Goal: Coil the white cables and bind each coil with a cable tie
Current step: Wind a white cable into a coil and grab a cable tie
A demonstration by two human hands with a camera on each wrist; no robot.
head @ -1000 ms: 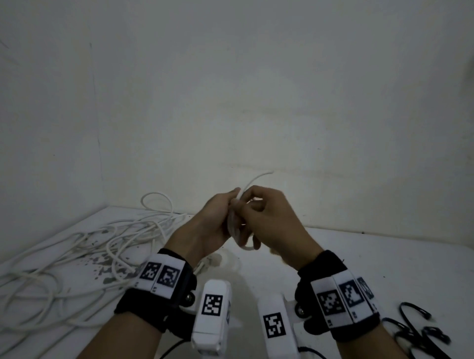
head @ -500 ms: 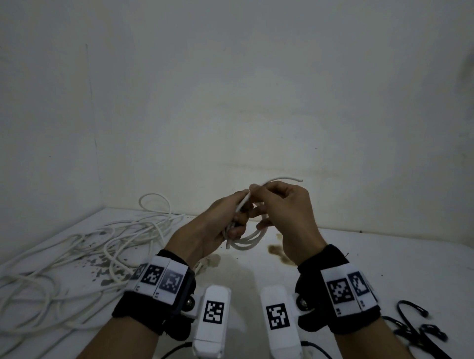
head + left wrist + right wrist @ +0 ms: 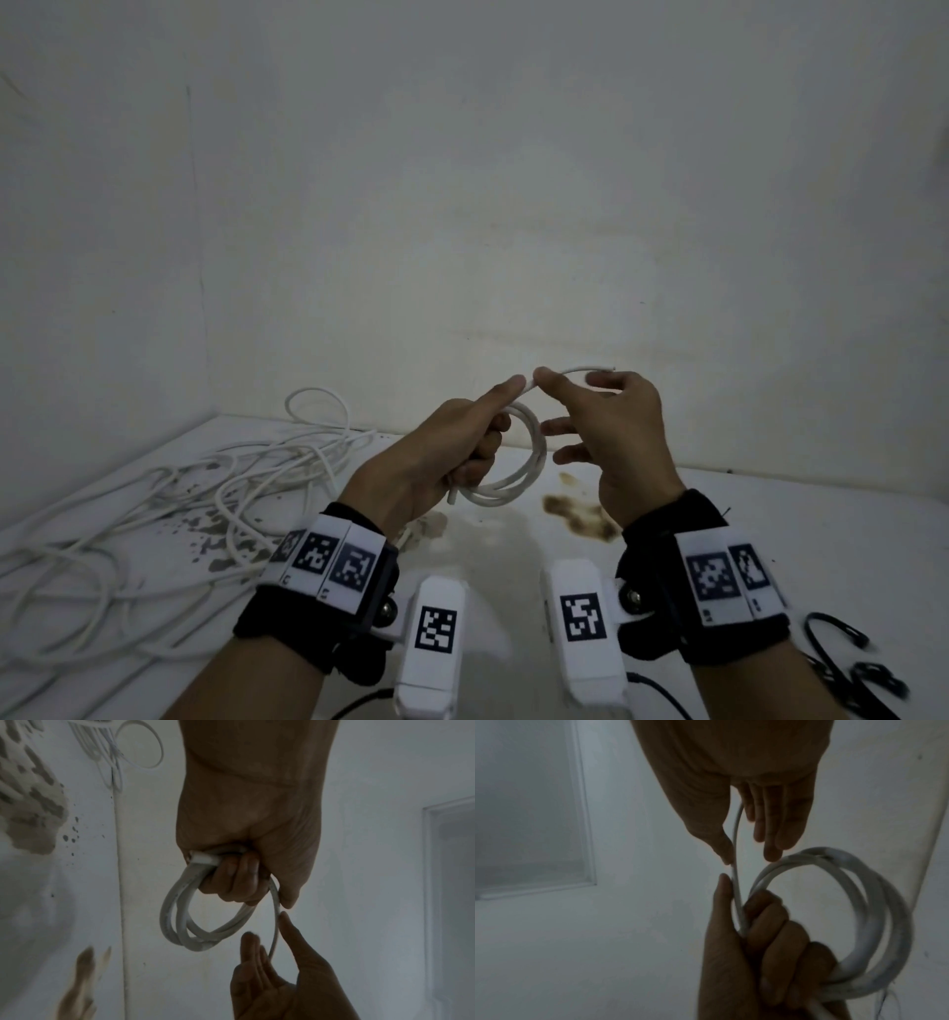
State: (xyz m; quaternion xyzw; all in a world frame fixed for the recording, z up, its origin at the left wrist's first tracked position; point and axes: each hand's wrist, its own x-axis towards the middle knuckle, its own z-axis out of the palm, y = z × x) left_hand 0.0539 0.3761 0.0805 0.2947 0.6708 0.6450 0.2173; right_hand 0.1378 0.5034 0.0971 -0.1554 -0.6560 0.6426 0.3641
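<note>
My left hand (image 3: 452,442) grips a small coil of white cable (image 3: 529,462) above the table, fingers curled round its turns (image 3: 174,923). One cut end sticks out below the fist. The cable's loose tail (image 3: 580,371) rises past my left thumb and runs right. My right hand (image 3: 606,426) holds that tail lightly between thumb and index finger (image 3: 735,841), its other fingers spread and nearly straight. In the right wrist view the coil (image 3: 885,902) hangs from the left hand (image 3: 770,933).
A tangle of loose white cables (image 3: 179,493) covers the left of the white table (image 3: 770,514), up to the wall corner. Black cable ties (image 3: 842,663) lie at the near right. A brown stain (image 3: 575,514) marks the table under my hands.
My right hand has moved right and apart from the left, drawing the tail out. The coil now hangs in plain sight from the left hand.
</note>
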